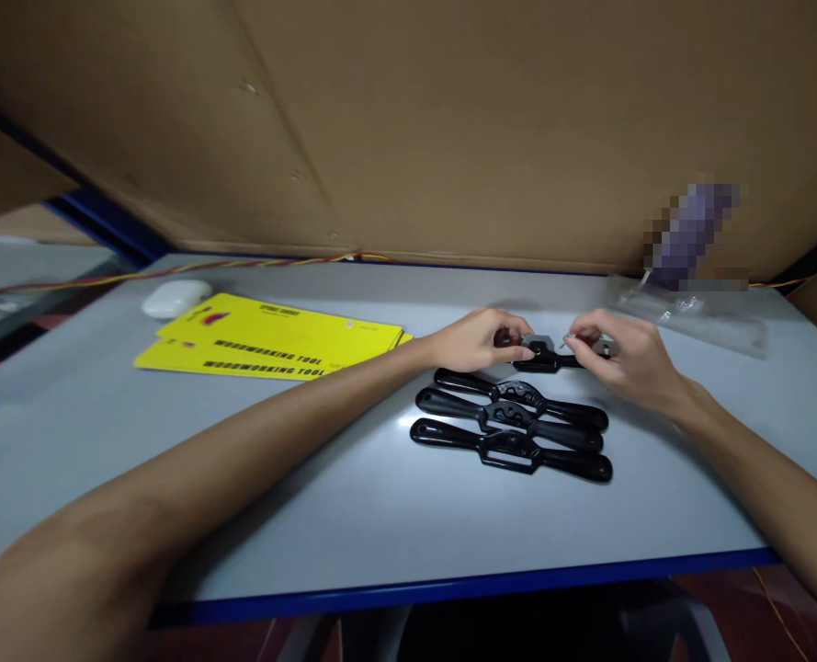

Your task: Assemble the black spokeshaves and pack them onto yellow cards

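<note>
My left hand [482, 340] is closed on a black spokeshave [544, 357] with a grey metal plate at its middle, its thumb and fingers gripping the left part. Over the right end of that tool, my right hand [625, 357] pinches a small silver screw-like piece [565, 341] between thumb and forefinger. Part of the spokeshave's right handle is hidden behind this hand. Just in front of my hands lie three more black spokeshaves in a row, the far one [473, 380], the middle one [449, 405] and the near one [511, 448], handles pointing left and right.
Yellow cards printed "WOODWORKING TOOL" [290, 333] lie stacked on the grey table [353, 524] at left, beside a white rounded case [175, 298]. Clear plastic bags [711, 322] and a blurred purple object [694, 234] are at back right. A cardboard wall [408, 129] stands behind.
</note>
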Available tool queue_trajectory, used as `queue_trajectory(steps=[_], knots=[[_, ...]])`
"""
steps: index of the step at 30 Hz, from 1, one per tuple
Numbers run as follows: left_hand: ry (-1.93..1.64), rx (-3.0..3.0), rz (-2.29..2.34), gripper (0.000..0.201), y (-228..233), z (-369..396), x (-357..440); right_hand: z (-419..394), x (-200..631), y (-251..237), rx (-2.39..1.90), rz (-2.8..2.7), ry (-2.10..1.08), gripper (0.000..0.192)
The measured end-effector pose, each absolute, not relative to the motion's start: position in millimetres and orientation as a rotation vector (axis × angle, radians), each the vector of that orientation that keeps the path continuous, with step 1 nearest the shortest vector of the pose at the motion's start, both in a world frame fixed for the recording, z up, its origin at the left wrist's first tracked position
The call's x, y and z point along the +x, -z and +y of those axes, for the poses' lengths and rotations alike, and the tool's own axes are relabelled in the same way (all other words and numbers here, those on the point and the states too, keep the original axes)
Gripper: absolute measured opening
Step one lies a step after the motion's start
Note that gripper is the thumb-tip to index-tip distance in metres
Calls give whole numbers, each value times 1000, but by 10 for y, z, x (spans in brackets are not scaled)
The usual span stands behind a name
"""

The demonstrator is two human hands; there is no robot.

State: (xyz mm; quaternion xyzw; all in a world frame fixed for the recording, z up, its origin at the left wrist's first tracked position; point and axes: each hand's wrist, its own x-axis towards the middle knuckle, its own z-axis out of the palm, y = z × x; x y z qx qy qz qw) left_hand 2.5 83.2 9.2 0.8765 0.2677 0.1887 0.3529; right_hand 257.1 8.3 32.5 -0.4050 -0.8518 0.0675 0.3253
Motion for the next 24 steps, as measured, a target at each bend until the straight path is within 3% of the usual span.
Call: queue_trajectory(steps=[6,17,24], knots=[[-491,2270,695,35,-71,842,26,79,2431,-238,-1042,-2104,4,10],[-515,2269,672,33,-99,829,32,41,2322,-190,-1056,-1998,-323,8],[-501,2266,674,38,-81,846,25,31,2331,-164,-1042,-2112,-278,11]])
